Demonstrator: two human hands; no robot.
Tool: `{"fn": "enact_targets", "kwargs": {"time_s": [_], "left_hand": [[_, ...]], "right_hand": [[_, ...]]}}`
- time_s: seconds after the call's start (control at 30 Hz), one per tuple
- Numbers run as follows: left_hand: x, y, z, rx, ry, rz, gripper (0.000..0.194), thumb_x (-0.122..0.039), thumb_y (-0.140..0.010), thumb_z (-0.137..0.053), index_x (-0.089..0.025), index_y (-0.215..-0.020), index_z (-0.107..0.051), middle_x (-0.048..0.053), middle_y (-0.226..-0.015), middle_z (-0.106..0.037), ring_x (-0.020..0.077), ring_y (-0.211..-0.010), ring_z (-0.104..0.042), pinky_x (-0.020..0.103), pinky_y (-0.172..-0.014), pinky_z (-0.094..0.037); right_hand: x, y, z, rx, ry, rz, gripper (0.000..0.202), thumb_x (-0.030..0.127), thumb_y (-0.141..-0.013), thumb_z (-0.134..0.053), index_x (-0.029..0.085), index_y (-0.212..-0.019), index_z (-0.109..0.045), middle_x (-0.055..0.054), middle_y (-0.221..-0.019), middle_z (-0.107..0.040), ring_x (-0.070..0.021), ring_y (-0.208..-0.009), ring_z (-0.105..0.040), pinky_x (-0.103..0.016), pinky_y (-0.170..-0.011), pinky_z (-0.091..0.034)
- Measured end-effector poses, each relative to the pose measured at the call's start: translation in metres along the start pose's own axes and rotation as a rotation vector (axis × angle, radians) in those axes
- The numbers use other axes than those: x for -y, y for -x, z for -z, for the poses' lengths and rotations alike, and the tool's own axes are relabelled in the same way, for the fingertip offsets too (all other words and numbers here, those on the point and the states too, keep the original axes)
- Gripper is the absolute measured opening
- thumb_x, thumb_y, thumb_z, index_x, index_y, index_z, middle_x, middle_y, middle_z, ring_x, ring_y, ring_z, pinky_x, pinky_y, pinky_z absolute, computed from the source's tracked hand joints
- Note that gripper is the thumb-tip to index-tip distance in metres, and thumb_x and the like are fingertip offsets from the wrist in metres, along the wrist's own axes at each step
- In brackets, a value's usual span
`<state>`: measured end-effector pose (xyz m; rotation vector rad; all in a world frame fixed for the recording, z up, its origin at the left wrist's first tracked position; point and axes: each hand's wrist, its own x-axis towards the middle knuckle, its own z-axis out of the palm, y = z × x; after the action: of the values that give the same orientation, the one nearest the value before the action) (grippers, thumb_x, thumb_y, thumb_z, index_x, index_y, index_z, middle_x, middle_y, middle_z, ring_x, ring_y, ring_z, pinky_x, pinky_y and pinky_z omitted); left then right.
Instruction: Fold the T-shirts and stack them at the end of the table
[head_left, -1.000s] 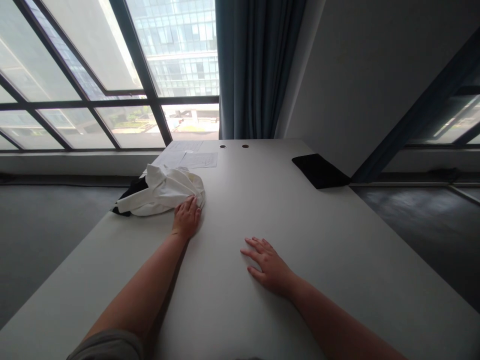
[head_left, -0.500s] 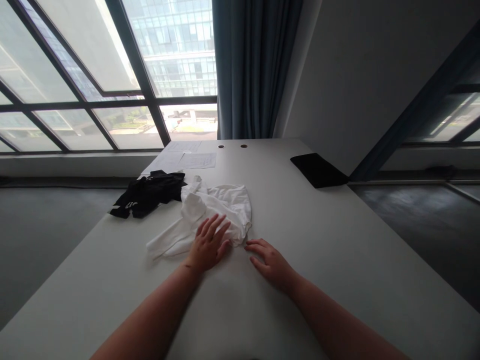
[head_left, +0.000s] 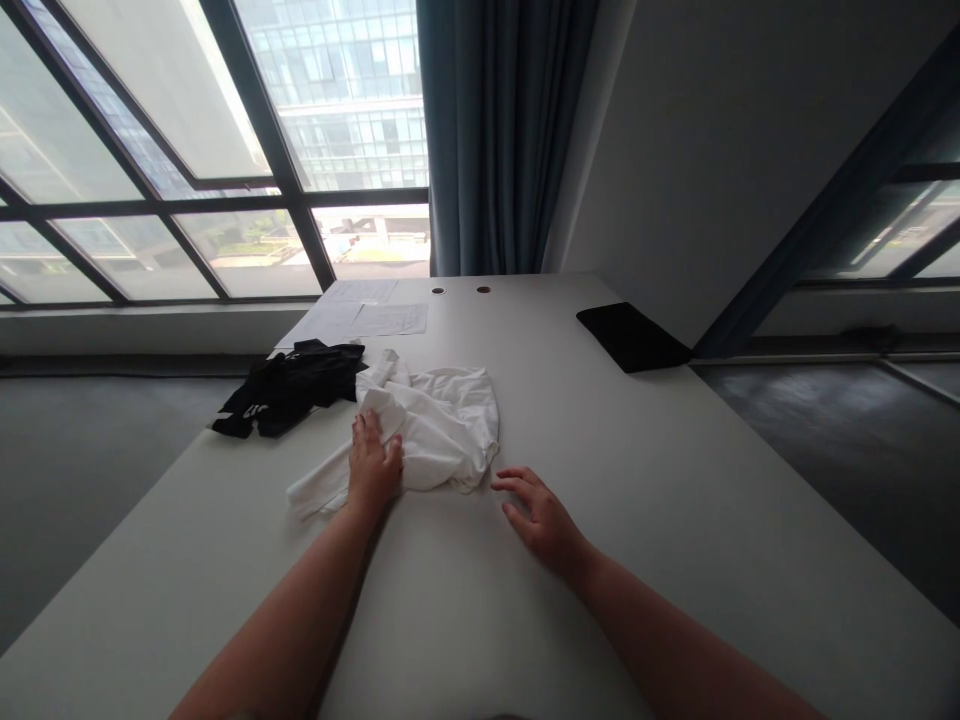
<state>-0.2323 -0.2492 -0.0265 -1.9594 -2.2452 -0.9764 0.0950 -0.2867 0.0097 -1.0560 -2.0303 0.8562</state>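
A rumpled white long-sleeved garment [head_left: 442,425] lies on the white table, one sleeve stretched toward the lower left. My left hand [head_left: 375,460] rests on its left part, near the base of that sleeve, with the fingers extended over the cloth. Just off the garment's lower right corner, my right hand [head_left: 536,515] hovers over or rests on the tabletop, its fingers apart and slightly bent, nothing in them. Beyond the left hand, a crumpled black garment [head_left: 296,385] with small white marks touches or nearly touches the white one.
The white table [head_left: 675,520] runs away from me toward a blue curtain [head_left: 495,140] and large windows. Printed paper sheets [head_left: 386,319] lie at its far left. A flat black item [head_left: 634,337] sits by the right edge. Two round holes are near the far end.
My left hand has moved left across the white garment, from its lower middle to the sleeve side. The right hand has stayed nearly in place. The camera view has shifted slightly.
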Motion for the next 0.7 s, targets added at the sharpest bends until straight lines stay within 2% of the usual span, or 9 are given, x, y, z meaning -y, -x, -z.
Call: {"fn": "enact_targets", "kwargs": {"time_s": [0.1,0.27,0.37,0.47,0.57,0.7], "left_hand": [[-0.008,-0.004,-0.002,0.123,-0.024,-0.016,0.069,-0.038,-0.098,-0.05,-0.012,-0.16,-0.033,0.021,-0.159,-0.044,0.0367,-0.151,-0.036,0.056,-0.121,-0.03],[-0.047,0.004,-0.002,0.331,0.01,-0.293,0.058,-0.036,-0.097,-0.054,-0.019,-0.152,-0.049,0.014,-0.153,-0.054,0.0298,-0.145,-0.046,0.053,-0.126,-0.024],[-0.076,0.016,-0.002,0.428,0.127,-0.422,0.055,-0.037,-0.095,-0.058,-0.022,-0.148,-0.054,0.012,-0.15,-0.059,0.0279,-0.141,-0.051,0.049,-0.126,-0.026],[-0.101,0.028,-0.003,0.481,0.235,-0.494,0.052,-0.035,-0.092,-0.065,-0.025,-0.143,-0.058,0.009,-0.142,-0.065,0.0262,-0.134,-0.058,0.044,-0.122,-0.033],[-0.114,0.036,0.001,0.471,0.251,-0.546,0.049,-0.033,-0.091,-0.066,-0.027,-0.14,-0.059,0.007,-0.133,-0.071,0.025,-0.126,-0.063,0.042,-0.117,-0.039],[-0.107,0.032,0.008,0.419,0.165,-0.54,0.041,-0.033,-0.094,-0.062,-0.027,-0.135,-0.061,0.008,-0.116,-0.076,0.0265,-0.114,-0.067,0.045,-0.112,-0.04]], "right_hand": [[0.001,-0.001,-0.002,-0.094,-0.01,0.032,0.029,0.02,-0.089,-0.052,0.023,-0.111,-0.07,-0.011,-0.125,-0.063,-0.0255,-0.121,-0.061,-0.043,-0.11,-0.047],[0.006,-0.002,-0.001,-0.241,0.009,0.088,0.024,0.024,-0.094,-0.05,0.024,-0.11,-0.068,-0.012,-0.123,-0.063,-0.0265,-0.12,-0.06,-0.044,-0.108,-0.049],[0.006,-0.004,0.013,-0.321,0.058,0.099,0.024,0.028,-0.097,-0.048,0.025,-0.111,-0.068,-0.012,-0.125,-0.062,-0.0278,-0.123,-0.059,-0.046,-0.109,-0.048],[-0.007,-0.009,0.036,-0.384,0.132,0.12,0.026,0.032,-0.099,-0.046,0.026,-0.112,-0.068,-0.012,-0.125,-0.063,-0.0281,-0.123,-0.059,-0.048,-0.111,-0.046],[-0.032,-0.017,0.052,-0.341,0.213,0.083,0.033,0.034,-0.098,-0.047,0.024,-0.122,-0.067,-0.012,-0.13,-0.062,-0.0279,-0.128,-0.056,-0.049,-0.115,-0.043],[-0.061,-0.024,0.049,-0.152,0.258,-0.026,0.043,0.038,-0.096,-0.05,0.02,-0.133,-0.064,-0.014,-0.137,-0.061,-0.028,-0.131,-0.055,-0.049,-0.115,-0.042]]}}
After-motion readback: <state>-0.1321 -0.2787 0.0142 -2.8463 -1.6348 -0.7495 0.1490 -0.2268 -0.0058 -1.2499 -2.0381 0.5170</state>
